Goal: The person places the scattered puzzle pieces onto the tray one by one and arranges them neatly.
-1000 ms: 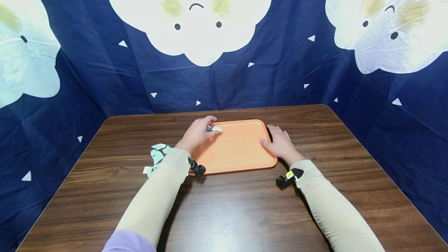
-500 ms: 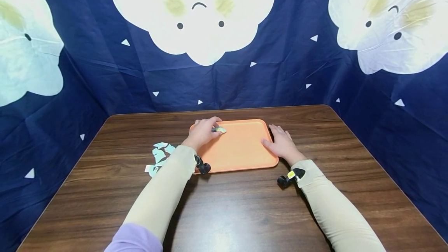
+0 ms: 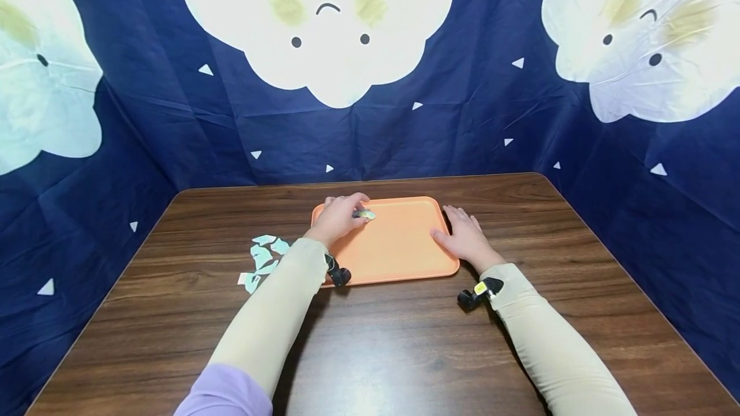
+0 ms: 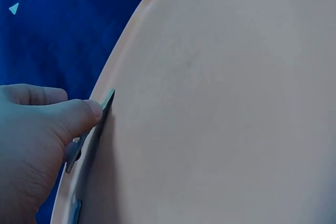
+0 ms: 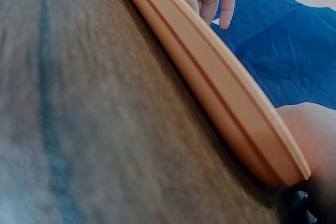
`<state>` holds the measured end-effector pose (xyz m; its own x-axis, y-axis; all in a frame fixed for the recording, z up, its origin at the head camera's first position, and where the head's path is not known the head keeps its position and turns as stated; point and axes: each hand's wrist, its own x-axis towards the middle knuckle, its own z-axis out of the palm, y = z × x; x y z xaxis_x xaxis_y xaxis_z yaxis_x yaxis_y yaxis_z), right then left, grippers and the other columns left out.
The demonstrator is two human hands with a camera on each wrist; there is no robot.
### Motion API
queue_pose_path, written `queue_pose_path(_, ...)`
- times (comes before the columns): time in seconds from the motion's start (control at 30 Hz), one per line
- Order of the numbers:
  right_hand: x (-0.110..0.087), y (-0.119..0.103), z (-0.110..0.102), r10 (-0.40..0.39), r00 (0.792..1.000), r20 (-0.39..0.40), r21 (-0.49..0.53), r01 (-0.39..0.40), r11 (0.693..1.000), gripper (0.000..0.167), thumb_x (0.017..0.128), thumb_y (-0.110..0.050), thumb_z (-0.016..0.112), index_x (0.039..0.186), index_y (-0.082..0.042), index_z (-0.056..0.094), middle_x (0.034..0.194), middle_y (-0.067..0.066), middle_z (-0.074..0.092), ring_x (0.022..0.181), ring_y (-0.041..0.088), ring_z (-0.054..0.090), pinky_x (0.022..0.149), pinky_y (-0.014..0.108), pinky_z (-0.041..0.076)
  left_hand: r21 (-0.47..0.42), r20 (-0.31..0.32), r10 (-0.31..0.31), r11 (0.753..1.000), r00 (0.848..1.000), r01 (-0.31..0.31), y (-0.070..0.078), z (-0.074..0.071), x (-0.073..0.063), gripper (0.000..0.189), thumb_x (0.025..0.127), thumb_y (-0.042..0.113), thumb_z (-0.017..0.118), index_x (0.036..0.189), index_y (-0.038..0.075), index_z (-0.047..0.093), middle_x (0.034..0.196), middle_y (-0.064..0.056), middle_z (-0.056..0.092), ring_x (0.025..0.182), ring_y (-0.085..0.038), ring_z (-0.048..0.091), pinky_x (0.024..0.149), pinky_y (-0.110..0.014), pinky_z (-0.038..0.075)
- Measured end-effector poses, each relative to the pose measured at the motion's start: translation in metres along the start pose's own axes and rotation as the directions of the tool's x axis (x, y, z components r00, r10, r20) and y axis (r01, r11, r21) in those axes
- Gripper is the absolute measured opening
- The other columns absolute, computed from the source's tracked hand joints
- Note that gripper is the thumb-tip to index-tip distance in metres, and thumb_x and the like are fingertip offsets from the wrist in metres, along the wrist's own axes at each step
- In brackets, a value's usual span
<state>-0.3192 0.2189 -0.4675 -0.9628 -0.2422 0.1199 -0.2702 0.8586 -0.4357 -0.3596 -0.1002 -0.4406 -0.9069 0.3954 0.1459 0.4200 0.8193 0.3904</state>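
An orange tray (image 3: 399,239) lies on the wooden table. Over its far left part, my left hand (image 3: 337,218) pinches a small flat, irregular piece (image 3: 364,214) between thumb and fingers. The left wrist view shows this flat piece (image 4: 97,127) tilted on edge near the tray's rim. A sliver of another flat piece (image 4: 77,212) appears below it, inside the rim. My right hand (image 3: 464,240) rests at the tray's right edge, thumb over the rim and fingers extended along the outside. Only a part of the right hand (image 5: 315,129) shows in the right wrist view.
Several pale green, irregular flat pieces (image 3: 261,255) lie on the table (image 3: 370,339) left of the tray, partly behind the left forearm. A dark blue curtain (image 3: 358,140) with cloud prints stands behind the table.
My left hand has moved slightly right over the tray, still pinching the flat piece, which now shows at a flatter angle. My right hand has stayed at the tray's right edge.
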Motion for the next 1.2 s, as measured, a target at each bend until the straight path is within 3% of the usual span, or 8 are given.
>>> queue_pose_path(0.87,0.002,0.001,0.001,0.010,1.000,0.006,-0.006,-0.010,1.000,0.077,0.097,-0.043,0.057,0.153,0.005,0.034,0.157,0.028,0.035,0.148,0.046,0.023,0.118,0.063,0.013,-0.009,-0.007,-0.028,1.000,1.000,0.028,-0.001,0.004,-0.004,0.047,0.094,0.027,0.074,0.136,0.016,0.058,0.120,0.002,0.072,0.114,-0.022,0.063,0.103,-0.047,0.030)
queue_pose_path(1.0,0.001,0.000,0.000,0.007,1.000,0.003,-0.009,-0.007,1.000,0.077,0.097,-0.043,0.057,0.153,0.005,0.034,0.157,0.028,0.035,0.148,0.047,0.023,0.118,0.063,0.013,-0.061,-0.028,-0.025,0.998,0.999,0.023,-0.004,-0.002,-0.006,0.047,0.095,0.025,0.073,0.138,0.015,0.057,0.122,0.000,0.071,0.112,-0.023,0.064,0.103,-0.047,0.028)
queue_pose_path(1.2,-0.002,-0.002,-0.002,0.006,1.000,0.000,0.004,-0.006,1.000,0.077,0.097,-0.042,0.059,0.153,0.006,0.034,0.156,0.028,0.035,0.148,0.047,0.024,0.118,0.063,0.013,-0.147,-0.114,-0.040,0.989,0.993,0.023,-0.008,-0.022,-0.008,0.039,0.099,0.022,0.065,0.136,0.013,0.058,0.123,-0.006,0.070,0.113,-0.024,0.065,0.099,-0.049,0.027)
